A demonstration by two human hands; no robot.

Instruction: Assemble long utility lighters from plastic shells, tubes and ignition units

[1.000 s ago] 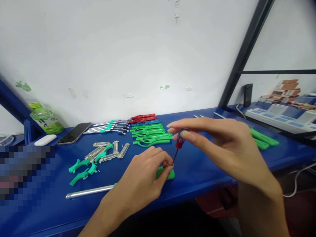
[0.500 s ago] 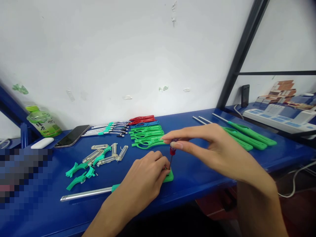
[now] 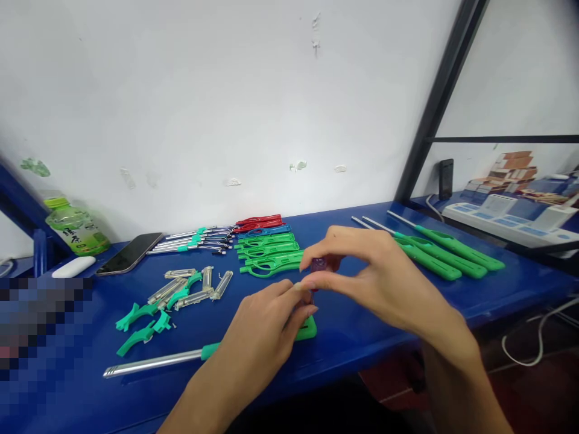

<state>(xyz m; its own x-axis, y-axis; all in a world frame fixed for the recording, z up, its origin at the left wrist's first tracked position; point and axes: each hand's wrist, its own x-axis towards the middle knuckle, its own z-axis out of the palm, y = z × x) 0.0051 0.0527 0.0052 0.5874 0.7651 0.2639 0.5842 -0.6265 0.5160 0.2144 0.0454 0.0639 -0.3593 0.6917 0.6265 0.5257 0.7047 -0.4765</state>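
Screwdriver (image 3: 319, 264), translucent handle, pinched in right hand (image 3: 382, 274); green plastic lighter (image 3: 308, 329), metal-tubed, under curled left hand (image 3: 257, 328), grip unclear.

At the far left of your table (image 3: 344, 337), a bottle (image 3: 78, 230) stood left of a phone (image 3: 130, 254). Right of that lay rods (image 3: 174, 244), then handles (image 3: 284, 261) at far middle. Nearer left, tubes (image 3: 222, 284) lay among triggers (image 3: 134, 339). Nearest, one lighter (image 3: 154, 363) lay under your left hand (image 3: 260, 328); three lighters (image 3: 465, 248) lay right.
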